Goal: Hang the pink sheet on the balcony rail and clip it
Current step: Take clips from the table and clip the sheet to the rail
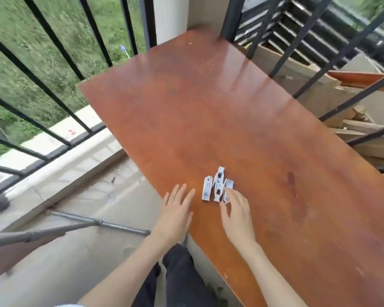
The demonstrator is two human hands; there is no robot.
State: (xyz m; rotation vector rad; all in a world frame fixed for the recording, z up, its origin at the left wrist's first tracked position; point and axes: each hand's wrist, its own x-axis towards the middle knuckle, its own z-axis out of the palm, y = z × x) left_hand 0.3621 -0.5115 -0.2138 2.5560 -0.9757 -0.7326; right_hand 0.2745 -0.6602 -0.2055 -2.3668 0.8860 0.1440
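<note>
Fingers (pixel 227 192) of the right hand (pixel 237 216) touch grey clips (pixel 217 187) (loosely spread); left hand (pixel 175 213) lies flat, fingers straight.

Around our balcony corner

We see a reddish-brown wooden board (pixel 220 120) lying flat, grey metal poles (pixel 75 226) on the concrete floor (pixel 60 262) beside it, grass (pixel 42 36) below, stacked timber scraps (pixel 359 127) behind the bars at right, and dark trousers (pixel 182 282) at the bottom edge.
</note>
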